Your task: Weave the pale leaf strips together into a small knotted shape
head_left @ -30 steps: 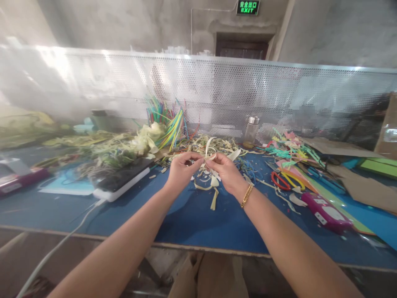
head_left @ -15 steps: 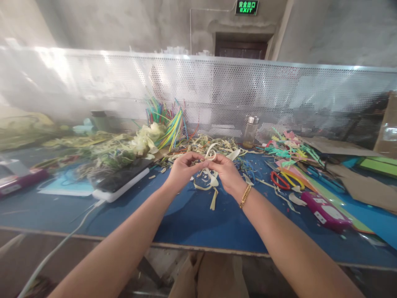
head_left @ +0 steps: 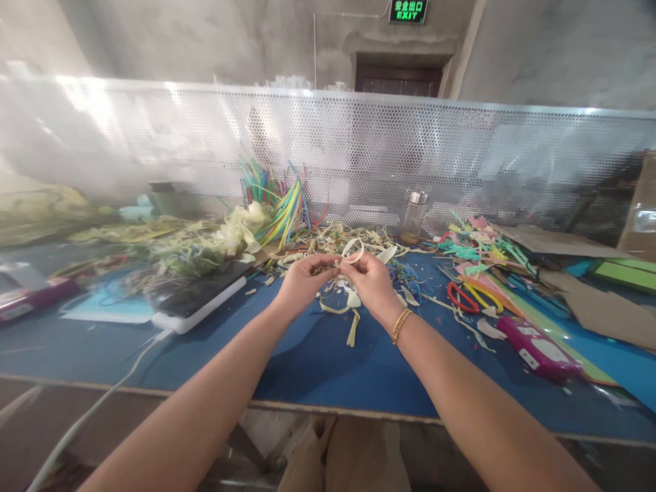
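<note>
Left hand (head_left: 301,281) and right hand (head_left: 373,281) meet fingertip to fingertip above the worktop (head_left: 338,386), both narrowed to a pinch on a pale strip (head_left: 353,260). Head view, only one: strip sits right at the meeting fingertips, roughly midway across the worktop, nearer the far edge than the near edge. Curled into a loop, so no single straight long axis; loop rises from the pinch and leans toward the worktop's right edge, over the right hand's fingers. Right hand is therefore nearer the loop; left hand pinches at its left side. Strip ends hidden by fingers, can't tell where they run.

Pile of strips (head_left: 361,236) lies beyond the hands, toward the far edge. Loose pale piece (head_left: 352,329) lies apart from the hands, toward the near edge, long axis pointing roughly at that edge. Glass bottle (head_left: 413,217) stands upright near the far edge, right of the pile. Purple device (head_left: 538,348) toward the near right corner, well apart from the right hand. Gold bracelet (head_left: 401,326) on the right wrist.
</note>
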`<move>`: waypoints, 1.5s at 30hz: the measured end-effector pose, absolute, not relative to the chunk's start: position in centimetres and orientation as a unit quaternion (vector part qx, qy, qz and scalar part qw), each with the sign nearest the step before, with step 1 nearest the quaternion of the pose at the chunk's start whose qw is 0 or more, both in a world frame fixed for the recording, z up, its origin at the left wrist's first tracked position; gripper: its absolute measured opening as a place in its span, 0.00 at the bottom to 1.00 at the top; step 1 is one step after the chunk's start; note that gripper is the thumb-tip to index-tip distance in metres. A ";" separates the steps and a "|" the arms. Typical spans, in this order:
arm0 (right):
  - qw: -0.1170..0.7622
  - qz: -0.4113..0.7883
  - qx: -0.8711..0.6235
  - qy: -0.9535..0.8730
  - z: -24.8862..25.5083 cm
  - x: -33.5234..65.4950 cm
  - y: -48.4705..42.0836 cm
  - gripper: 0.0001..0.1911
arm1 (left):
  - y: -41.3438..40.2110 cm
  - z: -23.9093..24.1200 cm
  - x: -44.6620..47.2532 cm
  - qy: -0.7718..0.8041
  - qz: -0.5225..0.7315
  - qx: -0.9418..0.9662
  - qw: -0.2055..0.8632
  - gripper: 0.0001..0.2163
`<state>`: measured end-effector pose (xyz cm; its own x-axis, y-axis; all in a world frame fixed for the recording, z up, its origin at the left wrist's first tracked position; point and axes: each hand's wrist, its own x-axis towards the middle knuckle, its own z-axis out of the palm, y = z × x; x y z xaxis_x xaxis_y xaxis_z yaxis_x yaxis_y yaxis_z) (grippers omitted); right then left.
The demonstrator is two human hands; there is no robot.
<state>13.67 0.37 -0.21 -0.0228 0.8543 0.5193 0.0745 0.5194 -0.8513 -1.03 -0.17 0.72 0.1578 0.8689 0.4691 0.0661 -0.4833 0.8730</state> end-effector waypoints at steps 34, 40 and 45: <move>0.593 0.521 -0.334 -0.515 0.8 12.7 -1.0 0.10 | 0.0 0.6 -1.2 0.330 0.587 0.617 0.408 0.12; 0.613 0.303 -0.406 -0.606 1.0 14.2 -0.4 0.09 | 0.3 0.9 -1.3 0.304 0.618 0.450 0.568 0.11; 0.536 -0.069 -0.388 -0.747 2.0 15.2 -1.1 0.14 | 0.4 1.2 -1.4 0.281 0.583 0.413 0.641 0.11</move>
<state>15.17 -1.15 1.97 -0.1250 0.5055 0.8537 0.6536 0.6894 -0.3125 -1.39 0.40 1.16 0.1627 0.9790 0.1225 -0.5148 -0.0217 0.8571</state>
